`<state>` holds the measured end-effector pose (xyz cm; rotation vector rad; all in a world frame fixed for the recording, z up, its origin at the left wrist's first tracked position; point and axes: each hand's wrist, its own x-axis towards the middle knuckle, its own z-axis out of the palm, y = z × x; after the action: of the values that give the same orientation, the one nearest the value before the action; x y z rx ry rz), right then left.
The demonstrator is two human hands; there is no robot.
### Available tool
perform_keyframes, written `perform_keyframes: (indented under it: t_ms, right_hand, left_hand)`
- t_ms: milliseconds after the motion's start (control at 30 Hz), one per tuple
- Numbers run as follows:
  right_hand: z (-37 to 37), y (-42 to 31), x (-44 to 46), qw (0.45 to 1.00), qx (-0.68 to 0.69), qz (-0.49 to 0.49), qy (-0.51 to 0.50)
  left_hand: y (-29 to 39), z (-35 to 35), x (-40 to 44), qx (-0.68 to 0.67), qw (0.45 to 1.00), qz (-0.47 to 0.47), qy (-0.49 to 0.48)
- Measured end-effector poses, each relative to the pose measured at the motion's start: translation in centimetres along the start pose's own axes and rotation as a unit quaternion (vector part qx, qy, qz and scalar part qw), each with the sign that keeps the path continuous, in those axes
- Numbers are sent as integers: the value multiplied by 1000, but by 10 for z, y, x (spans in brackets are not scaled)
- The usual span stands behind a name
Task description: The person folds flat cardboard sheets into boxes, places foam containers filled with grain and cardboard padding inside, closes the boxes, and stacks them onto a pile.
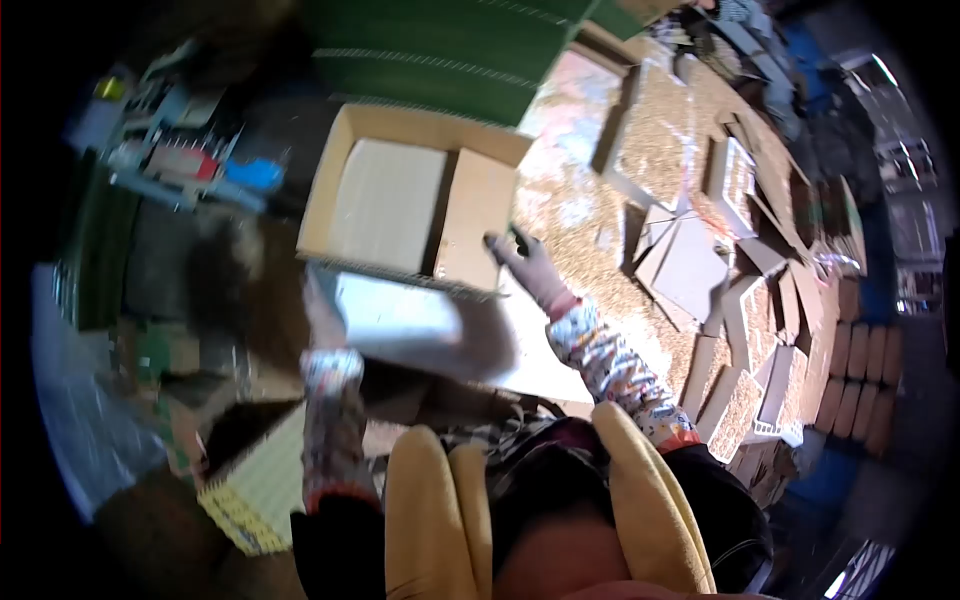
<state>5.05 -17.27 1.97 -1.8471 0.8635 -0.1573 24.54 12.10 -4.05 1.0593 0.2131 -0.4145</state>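
Observation:
An open-topped cardboard box (318, 200) stands in front of me, with a pale flat panel (390, 205) and a brown cardboard piece (480, 205) inside it. My left hand (325, 312) is at the box's near left corner; it is blurred and its fingers are hard to make out. Beside the near right corner, my right hand (532, 268) wears a pale glove with dark fingertips. Its fingers are apart and reach toward the brown piece; whether they touch it I cannot tell.
Shallow trays (655, 130) of tan granular material and loose cardboard pieces (690, 265) cover the right side of the worktable. A green panel (440, 45) stands behind the box. Brown stacked blocks (855, 380) lie far right. A yellow-edged slatted piece (250, 490) is lower left.

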Motion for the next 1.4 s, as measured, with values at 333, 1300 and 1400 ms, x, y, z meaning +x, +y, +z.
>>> perform_keyframes:
  t_ms: [333,1300,1400]
  right_hand:
    - [-196,-106,-242,845,72,-170,-503]
    - [-200,-113,-430,755,142,-580,-272]
    - [-240,-103,-427,747,163,-493,-415]
  left_hand:
    - [102,152,-209,90,545,-84,-829]
    - [80,246,-435,-23,346,-122,-930]
    - [79,250,-429,-45,323,-198,-925]
